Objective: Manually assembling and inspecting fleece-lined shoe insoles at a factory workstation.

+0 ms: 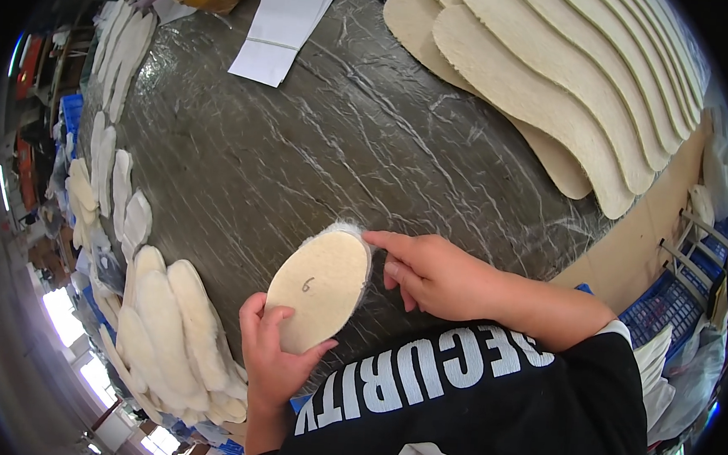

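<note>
Left hand (275, 357) holds tan insole (319, 289) by lower end, thumb and fingers closed round its edge, flat side up, fleecy rim showing at top. Right hand (432, 272) at insole's upper edge, forefinger touching rim, other fingers loosely curled, grip on nothing. Insole raised above dark plastic-covered bench (302, 149). Row of fleecy insoles (178, 333) along bench's left edge; stack of large tan insoles (556, 81) upper right; white paper (285, 22) at top.

Large beige insole sheets (572, 90) overlap on the grey table (302, 157) (fleecy cut insoles (174, 333) opposite), white paper (285, 22) behind.
</note>
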A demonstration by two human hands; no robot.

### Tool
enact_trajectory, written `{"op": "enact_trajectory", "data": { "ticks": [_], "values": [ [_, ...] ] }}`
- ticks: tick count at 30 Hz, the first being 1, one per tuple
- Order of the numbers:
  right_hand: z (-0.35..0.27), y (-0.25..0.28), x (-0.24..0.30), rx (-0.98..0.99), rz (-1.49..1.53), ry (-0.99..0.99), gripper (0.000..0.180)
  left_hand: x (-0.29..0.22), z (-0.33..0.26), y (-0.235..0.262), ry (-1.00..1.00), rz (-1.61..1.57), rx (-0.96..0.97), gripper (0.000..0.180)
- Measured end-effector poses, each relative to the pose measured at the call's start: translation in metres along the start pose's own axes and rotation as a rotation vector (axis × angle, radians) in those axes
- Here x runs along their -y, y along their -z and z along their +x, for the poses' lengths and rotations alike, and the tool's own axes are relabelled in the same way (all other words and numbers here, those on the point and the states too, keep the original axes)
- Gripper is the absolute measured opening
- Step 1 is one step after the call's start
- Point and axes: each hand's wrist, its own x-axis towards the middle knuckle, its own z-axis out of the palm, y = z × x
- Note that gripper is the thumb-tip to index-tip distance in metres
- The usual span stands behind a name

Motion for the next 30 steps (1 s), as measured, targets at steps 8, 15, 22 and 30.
{"op": "enact_trajectory", "data": {
  "ticks": [8,15,22,30],
  "values": [
    [-0.0007,0.0009,0.0025,0.014,0.005,-0.008,0.045,-0.0024,0.0034,-0.0019,-0.033,0.035,-0.002,0.07],
    [0.0,0.0002,0.0015,0.014,0.004,0.0,0.045,-0.004,0.0056,-0.0025,-0.051,0.065,0.007,0.069],
    [0.0004,-0.0002,-0.0009,0.015,0.013,0.013,0.047,-0.0035,0.0048,-0.0058,-0.006,0.038,0.005,0.069],
    [0.0005,0.0002,-0.0011,0.014,0.03,-0.017,0.045,-0.0031,0.0069,-0.0098,-0.004,0.045,0.009,0.069]
  ]
}}
